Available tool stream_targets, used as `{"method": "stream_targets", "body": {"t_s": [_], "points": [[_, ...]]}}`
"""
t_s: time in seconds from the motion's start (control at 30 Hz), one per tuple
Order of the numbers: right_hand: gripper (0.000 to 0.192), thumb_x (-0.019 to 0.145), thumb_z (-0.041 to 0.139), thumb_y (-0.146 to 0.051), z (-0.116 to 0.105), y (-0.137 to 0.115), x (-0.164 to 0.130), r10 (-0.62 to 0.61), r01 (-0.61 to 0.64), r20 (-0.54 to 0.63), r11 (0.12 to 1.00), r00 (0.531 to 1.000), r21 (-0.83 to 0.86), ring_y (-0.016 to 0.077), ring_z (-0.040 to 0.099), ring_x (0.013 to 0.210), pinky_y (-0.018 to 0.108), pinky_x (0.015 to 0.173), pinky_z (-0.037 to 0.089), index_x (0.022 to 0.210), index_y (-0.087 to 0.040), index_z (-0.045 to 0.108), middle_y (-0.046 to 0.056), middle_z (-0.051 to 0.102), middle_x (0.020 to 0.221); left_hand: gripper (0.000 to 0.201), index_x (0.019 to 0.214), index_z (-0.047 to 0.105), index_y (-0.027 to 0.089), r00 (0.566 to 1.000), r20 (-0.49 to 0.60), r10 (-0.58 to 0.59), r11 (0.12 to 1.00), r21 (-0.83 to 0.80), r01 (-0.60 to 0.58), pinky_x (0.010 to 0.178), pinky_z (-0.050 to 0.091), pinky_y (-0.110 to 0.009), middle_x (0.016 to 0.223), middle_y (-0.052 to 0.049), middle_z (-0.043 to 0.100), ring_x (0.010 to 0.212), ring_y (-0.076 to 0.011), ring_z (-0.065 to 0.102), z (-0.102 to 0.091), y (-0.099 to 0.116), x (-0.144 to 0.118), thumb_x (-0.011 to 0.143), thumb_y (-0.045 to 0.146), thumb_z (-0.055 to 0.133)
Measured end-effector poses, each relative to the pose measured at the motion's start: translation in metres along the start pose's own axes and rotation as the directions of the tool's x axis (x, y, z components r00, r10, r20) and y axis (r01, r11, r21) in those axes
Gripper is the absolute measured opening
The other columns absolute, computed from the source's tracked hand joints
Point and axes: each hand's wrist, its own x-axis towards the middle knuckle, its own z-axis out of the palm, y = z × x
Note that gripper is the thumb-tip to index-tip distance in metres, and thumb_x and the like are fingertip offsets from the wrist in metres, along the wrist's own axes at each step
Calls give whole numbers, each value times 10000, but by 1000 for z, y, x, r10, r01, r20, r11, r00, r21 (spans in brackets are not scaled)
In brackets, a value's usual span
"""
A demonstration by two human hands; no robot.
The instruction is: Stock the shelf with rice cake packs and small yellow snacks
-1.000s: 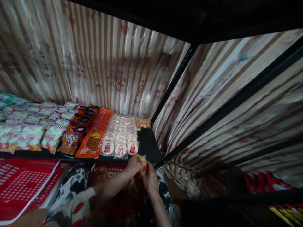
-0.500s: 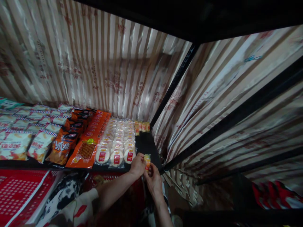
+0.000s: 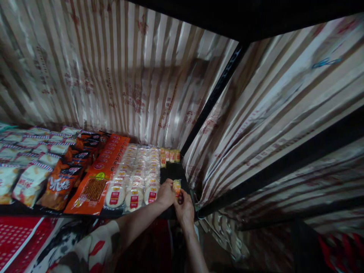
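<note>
My left hand (image 3: 165, 194) and my right hand (image 3: 184, 206) meet over the right end of a black shelf (image 3: 173, 172). Both pinch a small yellow snack packet (image 3: 176, 185), the left from its left side and the right from below. Just left of the hands lie rows of round white cakes in clear wrap with red labels (image 3: 135, 182). At the back right corner of the shelf stands a short row of small yellow packets (image 3: 169, 156).
Long orange packs (image 3: 98, 178), dark orange bags (image 3: 61, 180) and white chip bags (image 3: 25, 178) fill the shelf to the left. Striped cloth (image 3: 127, 76) hangs behind and to the right. A black post (image 3: 212, 98) marks the corner. A red basket (image 3: 17, 237) sits at the lower left.
Both hands have risen from below the shelf's front edge to over its right end with the packet between them. The view has drifted, so the shelf looks larger and lower.
</note>
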Motion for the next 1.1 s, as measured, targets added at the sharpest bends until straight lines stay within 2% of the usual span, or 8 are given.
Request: {"method": "stream_targets", "body": {"t_s": [0.13,0.27,0.37,0.57,0.7,0.83,0.97,1.1], "points": [[559,704,524,-499,9,0,20,9,-9,-44,1000,999,3,216,616,753,332,697,522,1065,-82,615,131,610,911,375,1127,582,101,995,-3,98,971,221,-95,944,419,-245,1117,-112,635,1065,-172,577,-14,10,7,785,50,436],[570,708,524,-512,18,4,40,28,-29,-58,1000,998,-1,219,620,788,316,694,520,1067,-78,610,149,615,944,367,1111,612,71,967,101,233,835,490,-252,1074,324,-365,1168,-142,609,1222,-270,459,-28,15,16,786,122,448],[580,717,522,-509,25,7,55,46,-47,-67,999,997,-16,217,623,809,307,702,517,1093,-74,602,158,619,979,394,1137,602,59,961,156,229,757,593,-276,1112,263,-447,1301,-167,535,1325,-326,340,-33,14,28,784,158,458],[539,749,523,-451,41,7,86,-2,-5,-83,997,997,-83,223,614,822,339,772,497,1135,-82,598,152,628,986,423,1189,572,48,959,147,244,670,689,-276,1121,238,-475,1403,-176,446,1359,-329,298,-34,7,55,809,129,403],[492,772,520,-424,53,5,107,-45,33,-86,991,995,-133,225,606,834,337,774,484,1146,-115,602,129,625,980,480,1303,482,50,953,157,258,638,713,-290,1133,201,-494,1466,-179,361,1393,-309,241,-33,4,70,847,107,343],[477,767,543,-400,65,0,131,-86,65,-131,985,988,-157,233,595,862,345,799,476,1145,-115,606,130,614,982,506,1361,424,59,949,157,273,609,735,-297,1133,196,-498,1479,-163,348,1408,-291,207,-31,3,82,876,116,292],[494,783,540,-413,77,-3,149,-131,101,-135,973,982,-205,263,581,919,375,843,467,1163,-104,599,143,593,993,508,1361,437,50,944,185,274,567,762,-313,1147,163,-491,1487,-159,336,1412,-293,201,-29,2,93,881,119,286],[500,787,550,-406,87,1,156,-111,86,-105,971,988,-223,272,586,923,373,828,476,1181,-102,591,149,586,996,494,1339,476,53,946,252,204,521,790,-323,1165,124,-462,1488,-139,340,1417,-288,189,-26,-4,100,883,136,303]]}}
